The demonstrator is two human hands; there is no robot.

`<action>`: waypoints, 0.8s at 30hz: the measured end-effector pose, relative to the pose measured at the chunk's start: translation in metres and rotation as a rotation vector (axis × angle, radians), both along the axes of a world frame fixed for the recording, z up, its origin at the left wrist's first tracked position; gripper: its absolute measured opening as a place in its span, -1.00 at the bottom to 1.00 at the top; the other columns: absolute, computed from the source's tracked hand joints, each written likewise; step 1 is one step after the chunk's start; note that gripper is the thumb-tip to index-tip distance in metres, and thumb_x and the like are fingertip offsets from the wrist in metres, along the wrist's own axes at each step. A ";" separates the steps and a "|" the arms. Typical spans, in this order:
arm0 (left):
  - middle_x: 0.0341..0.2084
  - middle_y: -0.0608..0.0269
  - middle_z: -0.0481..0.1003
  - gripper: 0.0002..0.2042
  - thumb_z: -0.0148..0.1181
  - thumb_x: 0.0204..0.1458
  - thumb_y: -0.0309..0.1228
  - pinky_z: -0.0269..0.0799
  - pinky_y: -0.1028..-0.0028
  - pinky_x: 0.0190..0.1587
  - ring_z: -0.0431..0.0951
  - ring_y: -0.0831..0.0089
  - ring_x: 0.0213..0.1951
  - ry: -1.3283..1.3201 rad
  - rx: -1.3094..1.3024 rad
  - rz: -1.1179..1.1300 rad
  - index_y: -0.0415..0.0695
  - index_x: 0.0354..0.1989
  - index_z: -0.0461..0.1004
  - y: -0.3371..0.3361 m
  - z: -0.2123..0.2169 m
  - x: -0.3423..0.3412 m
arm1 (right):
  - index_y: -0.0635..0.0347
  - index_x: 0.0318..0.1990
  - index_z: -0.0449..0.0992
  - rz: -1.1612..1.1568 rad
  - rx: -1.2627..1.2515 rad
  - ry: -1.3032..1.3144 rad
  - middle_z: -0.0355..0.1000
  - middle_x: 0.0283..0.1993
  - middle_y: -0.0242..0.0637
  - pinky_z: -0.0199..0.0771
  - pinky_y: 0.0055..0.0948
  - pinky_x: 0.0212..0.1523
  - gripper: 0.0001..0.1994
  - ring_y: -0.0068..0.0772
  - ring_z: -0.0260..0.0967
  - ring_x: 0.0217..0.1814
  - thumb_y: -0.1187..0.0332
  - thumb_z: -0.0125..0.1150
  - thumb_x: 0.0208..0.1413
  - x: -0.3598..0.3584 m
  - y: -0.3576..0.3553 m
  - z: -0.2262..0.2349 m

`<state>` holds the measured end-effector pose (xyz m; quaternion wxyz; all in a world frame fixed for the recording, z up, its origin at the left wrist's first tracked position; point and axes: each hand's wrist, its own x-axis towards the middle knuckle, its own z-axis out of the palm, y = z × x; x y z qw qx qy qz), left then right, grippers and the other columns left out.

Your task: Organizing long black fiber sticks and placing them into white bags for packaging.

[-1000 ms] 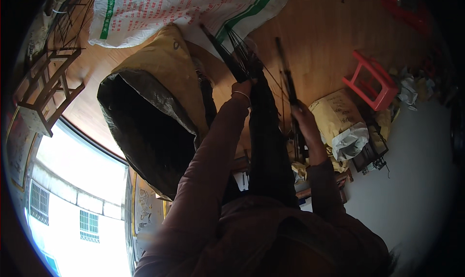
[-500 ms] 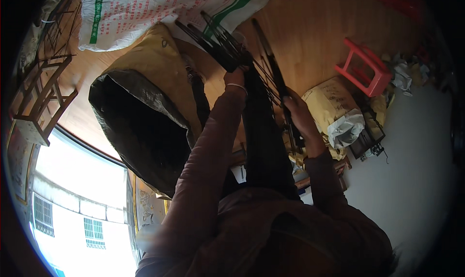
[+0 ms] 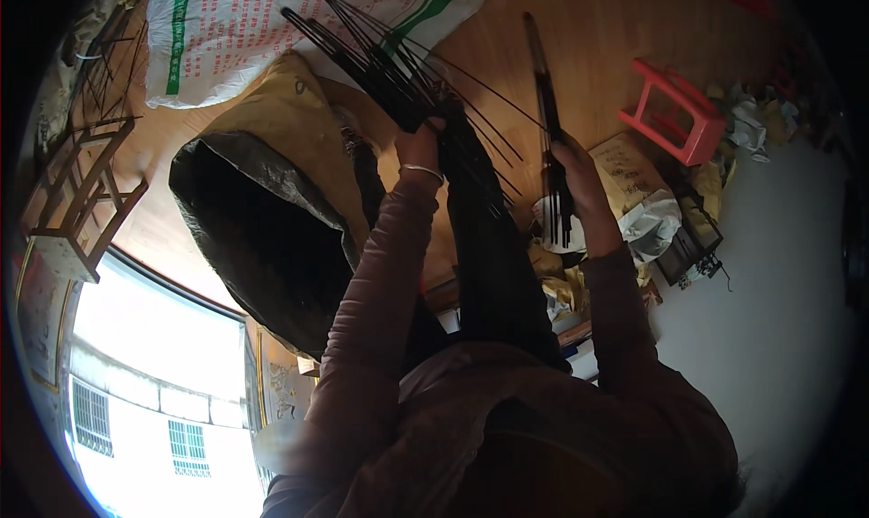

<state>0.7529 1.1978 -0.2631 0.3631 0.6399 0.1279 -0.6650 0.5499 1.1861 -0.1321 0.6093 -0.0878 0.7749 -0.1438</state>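
My left hand (image 3: 418, 147), with a pale band at its wrist, is closed round a fanned bundle of thin black rods (image 3: 367, 79). Several of these rods spread out toward the right across my dark trouser leg (image 3: 480, 237). A second, narrower bundle of black rods (image 3: 549, 124) stands nearly lengthwise in my right hand (image 3: 579, 178), whose fingers wrap round it. One long rod slants from the left bundle to the right one. Beside my left forearm lies a large tan sack (image 3: 290, 110) with a wide, dark mouth.
A white woven sack (image 3: 244, 29) with green stripes lies on the wooden floor (image 3: 588, 56) beyond. On the right are a red plastic stool (image 3: 674, 110), a tan paper sack (image 3: 634, 178) and crumpled wrapping (image 3: 751, 124). A wooden stool frame (image 3: 86, 196) stands at the left, above a bright window (image 3: 154, 346).
My hands have moved farther apart, the left slightly leftward and the right slightly rightward, each with its rods. The left bundle's rods are more fanned out, and the right bundle stands more upright.
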 end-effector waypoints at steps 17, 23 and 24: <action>-0.63 0.26 0.40 -0.87 0.14 -0.32 -0.56 0.38 0.49 -0.53 0.42 0.43 -0.61 -0.185 -0.198 0.079 -0.28 -0.52 0.41 -0.090 0.051 0.033 | 0.21 0.12 0.12 0.014 -0.192 -0.229 0.35 -0.32 -0.27 0.32 -0.62 -0.70 -0.59 -0.56 0.33 -0.59 0.30 -0.15 0.11 0.046 -0.040 0.048; -0.64 0.24 0.40 -0.90 0.15 -0.30 -0.54 0.39 0.48 -0.55 0.42 0.39 -0.62 -0.275 -0.235 0.129 -0.29 -0.57 0.40 -0.078 0.053 0.046 | 0.21 0.10 0.14 0.048 -0.230 -0.232 0.35 -0.35 -0.26 0.25 -0.63 -0.75 -0.62 -0.61 0.24 -0.68 0.32 -0.17 0.12 0.076 -0.044 0.056; -0.64 0.24 0.40 -0.90 0.15 -0.30 -0.54 0.40 0.47 -0.55 0.42 0.39 -0.62 -0.295 -0.227 0.124 -0.29 -0.58 0.40 -0.077 0.051 0.052 | 0.21 0.10 0.14 0.051 -0.237 -0.240 0.35 -0.35 -0.26 0.25 -0.63 -0.75 -0.62 -0.61 0.24 -0.68 0.32 -0.17 0.12 0.076 -0.047 0.051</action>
